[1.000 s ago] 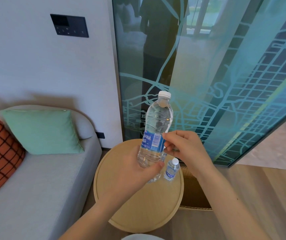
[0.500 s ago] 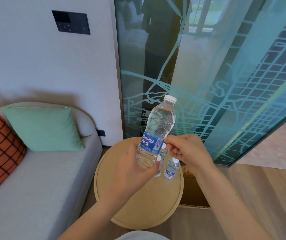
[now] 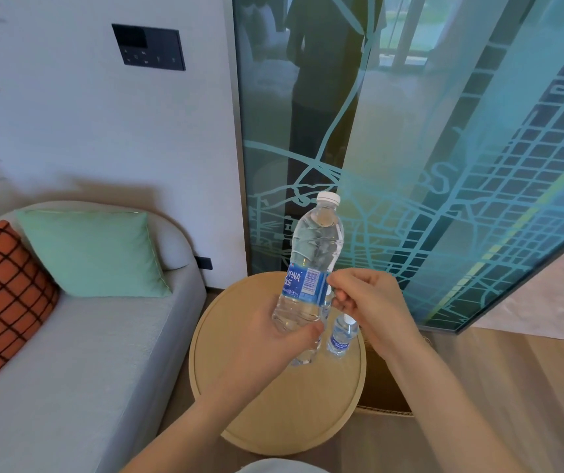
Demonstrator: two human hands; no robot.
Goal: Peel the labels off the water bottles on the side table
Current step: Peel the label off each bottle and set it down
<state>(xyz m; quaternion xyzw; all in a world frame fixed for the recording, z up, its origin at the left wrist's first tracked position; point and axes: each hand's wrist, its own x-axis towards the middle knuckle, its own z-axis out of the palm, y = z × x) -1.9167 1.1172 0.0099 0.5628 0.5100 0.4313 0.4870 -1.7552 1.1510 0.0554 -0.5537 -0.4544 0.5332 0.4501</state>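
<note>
Since half a second ago the held bottle (image 3: 314, 240) has twisted in the grip: the label (image 3: 302, 283) then read "AQUAFINA" in full, now only "AFINA" shows on the left with the white barcode panel turned toward the camera. Small print under the brand is too fine to read. Label is blue, wrapped round the bottle's middle, still on. White cap (image 3: 328, 198) on, bottle tilted slightly right, water inside. Left hand (image 3: 266, 346) grips the lower body from below and the left, thumb curled across the front just under the label. Right hand (image 3: 372, 302) sits at the label's right edge, fingers (image 3: 336, 283) curled and pinching there; whether any edge has lifted can't be told. Bottle is held up above the round wooden bench (image 3: 273, 411), not touching it. Small bottle (image 3: 341, 337) with a blue label stands on the bench just right of the held one, writing unreadable. Another bottle (image 3: 304, 356) stands beside it, mostly hidden behind the held one. Grey sofa (image 3: 69, 353) left of the bench, map-patterned glass panel (image 3: 444, 165) behind.
</note>
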